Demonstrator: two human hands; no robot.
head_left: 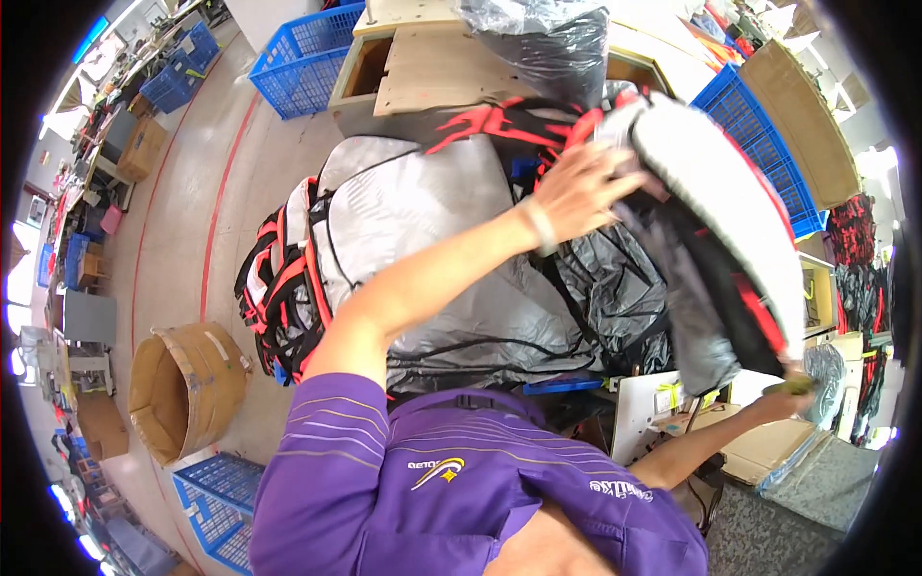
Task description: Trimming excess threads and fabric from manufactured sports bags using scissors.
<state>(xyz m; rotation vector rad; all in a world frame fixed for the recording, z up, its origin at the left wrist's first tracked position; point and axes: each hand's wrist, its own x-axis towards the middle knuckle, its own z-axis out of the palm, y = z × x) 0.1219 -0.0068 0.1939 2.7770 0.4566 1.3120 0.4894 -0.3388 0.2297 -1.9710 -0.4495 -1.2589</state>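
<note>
A white, black and red backpack (pixel 715 163) stands tilted on the right side of the work surface, partly blurred. My left hand (pixel 584 189) reaches across to its near-left edge, fingers apart, by the red and black straps (pixel 499 123). Whether those fingertips press on the fabric is blurred. At the backpack's lower right end, my right hand (pixel 793 380) is closed on it, its fingers partly hidden; something greenish shows there. Under my left arm lies a silver-grey backpack (pixel 423 206) with black piping. More black and red straps (pixel 283 278) hang at its left.
Beyond the bags stands a wooden table (pixel 451 77) bearing a black plastic bag (pixel 552 43). Blue crates stand behind left (pixel 303 62), right (pixel 759 144) and near left (pixel 221 509). An open cardboard box (pixel 187 389) sits on the floor to my left.
</note>
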